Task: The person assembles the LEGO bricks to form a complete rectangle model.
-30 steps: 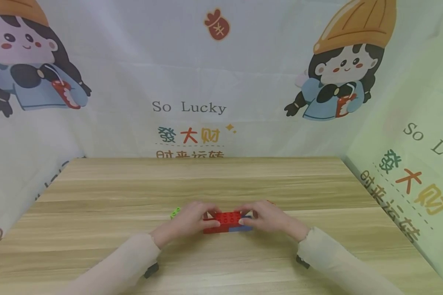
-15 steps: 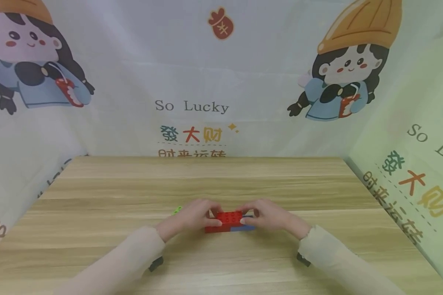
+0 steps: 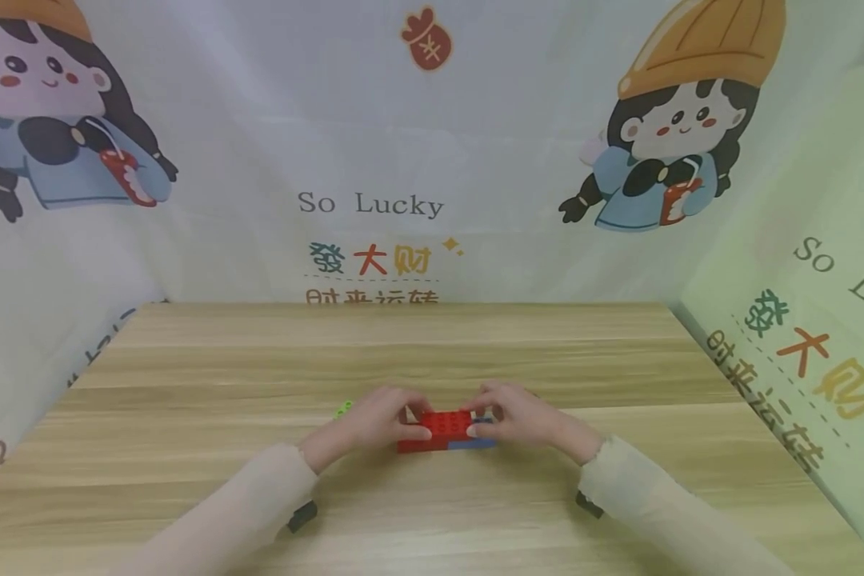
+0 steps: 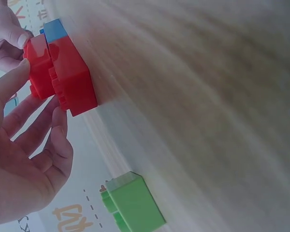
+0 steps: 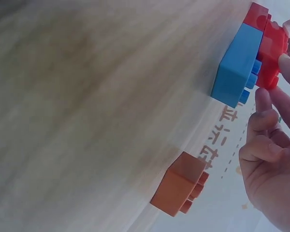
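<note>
Near the middle of the table, a red toy building brick (image 3: 448, 424) lies studs-up across two lower bricks, a red one (image 4: 70, 72) on the left and a blue one (image 5: 238, 63) on the right. My left hand (image 3: 382, 422) pinches the upper red brick at its left end, thumb in front and fingers behind. At its right end, the thumb and fingers of my right hand (image 3: 524, 418) pinch the same brick. Studs of the lower bricks show beyond both ends of the top one. The hands cover parts of the lower bricks in the head view.
A green brick (image 4: 135, 203) stands on the table (image 3: 432, 512) to the left, partly behind the left hand in the head view. An orange brick (image 5: 179, 183) is off to the right. Printed cloth (image 3: 504, 176) hangs behind the table and at both sides.
The head view has shifted slightly. Both hands keep their pinch on the upper red brick, and the bricks stay in place.
</note>
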Tool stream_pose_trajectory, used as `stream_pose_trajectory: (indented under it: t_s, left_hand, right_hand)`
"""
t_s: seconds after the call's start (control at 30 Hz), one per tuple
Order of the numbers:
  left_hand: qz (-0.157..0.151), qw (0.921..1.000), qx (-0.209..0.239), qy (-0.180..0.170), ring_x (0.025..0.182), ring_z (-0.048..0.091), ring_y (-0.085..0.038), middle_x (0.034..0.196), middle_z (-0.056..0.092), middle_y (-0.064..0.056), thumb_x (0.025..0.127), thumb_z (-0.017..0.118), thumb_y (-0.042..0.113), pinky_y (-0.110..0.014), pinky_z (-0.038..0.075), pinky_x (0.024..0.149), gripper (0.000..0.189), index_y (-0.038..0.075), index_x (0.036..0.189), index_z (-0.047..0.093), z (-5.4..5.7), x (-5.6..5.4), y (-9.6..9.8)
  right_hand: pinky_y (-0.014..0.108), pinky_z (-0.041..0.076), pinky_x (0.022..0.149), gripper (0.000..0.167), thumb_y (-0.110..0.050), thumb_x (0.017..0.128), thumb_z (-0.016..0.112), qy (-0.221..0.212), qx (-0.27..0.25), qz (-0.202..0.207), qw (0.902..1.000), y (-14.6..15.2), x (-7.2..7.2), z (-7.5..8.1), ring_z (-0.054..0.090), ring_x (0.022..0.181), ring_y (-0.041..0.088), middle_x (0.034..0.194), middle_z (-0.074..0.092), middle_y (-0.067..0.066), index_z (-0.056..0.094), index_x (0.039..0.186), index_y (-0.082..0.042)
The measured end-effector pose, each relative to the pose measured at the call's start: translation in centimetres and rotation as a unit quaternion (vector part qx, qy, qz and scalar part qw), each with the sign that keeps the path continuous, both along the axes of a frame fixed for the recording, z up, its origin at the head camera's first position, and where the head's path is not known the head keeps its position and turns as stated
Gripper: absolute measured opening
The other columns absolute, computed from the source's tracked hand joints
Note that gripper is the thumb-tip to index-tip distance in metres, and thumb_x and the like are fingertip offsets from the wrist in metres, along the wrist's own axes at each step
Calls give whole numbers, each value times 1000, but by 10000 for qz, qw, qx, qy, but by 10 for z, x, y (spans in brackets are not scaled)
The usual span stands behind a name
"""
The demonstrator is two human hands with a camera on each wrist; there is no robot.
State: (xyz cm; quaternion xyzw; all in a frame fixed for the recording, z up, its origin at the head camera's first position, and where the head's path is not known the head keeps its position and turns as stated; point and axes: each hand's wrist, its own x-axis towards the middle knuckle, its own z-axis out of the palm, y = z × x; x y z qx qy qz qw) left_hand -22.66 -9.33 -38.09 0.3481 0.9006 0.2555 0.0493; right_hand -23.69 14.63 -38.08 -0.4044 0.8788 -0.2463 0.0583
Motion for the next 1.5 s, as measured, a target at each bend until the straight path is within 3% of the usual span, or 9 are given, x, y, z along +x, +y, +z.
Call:
stream_pose_trajectory:
  t_s: [0.23,0.37,0.63,0.87,1.33,1.5]
  left_hand:
    - [71,9999,-54,74,66,53,-5,82,60,6,78,67,28,-22,43,58,22,13,93,63,1,1,0]
    - [99,9998,-61,139,64,52,-4,82,60,6,80,65,29,-21,42,56,22,13,94,64,1,2,0]
    - [-16,9980,-274,561,71,50,-10,86,60,3,79,65,27,-25,42,62,25,8,95,66,1,1,1]
    - [-146,9972,-322,666,64,45,-8,81,58,3,79,67,25,-22,40,58,23,8,94,66,1,0,2]
    - [-169,9979,-204,594,62,45,-7,81,57,2,79,66,25,-22,40,56,23,7,94,65,-1,0,1]
    - [-123,9987,-64,481,66,49,-7,83,59,4,79,66,25,-22,42,59,23,8,94,65,-2,-1,0]
  right_hand:
    - [22,39,49,33,-25,82,63,-573,-332,104,9978,1,-3,-1,45,55,6,63,53,-9,62,109,-6]
    - [21,37,47,34,-25,83,63,-677,-310,21,9972,1,-3,-1,43,51,5,59,52,-8,61,110,-6]
    - [21,36,46,35,-26,83,62,-656,-259,33,9975,1,-1,-2,42,50,5,58,51,-9,60,112,-6]
    - [21,38,47,36,-28,83,62,-584,-234,110,9980,2,-3,-3,44,52,4,59,52,-10,61,111,-6]
    - [22,39,49,36,-30,84,60,-587,-336,186,9975,4,-3,-6,45,54,5,63,55,-10,60,111,-7]
    - [22,39,49,37,-31,85,59,-312,-417,375,9979,5,-5,-8,45,55,3,65,55,-14,60,111,-5]
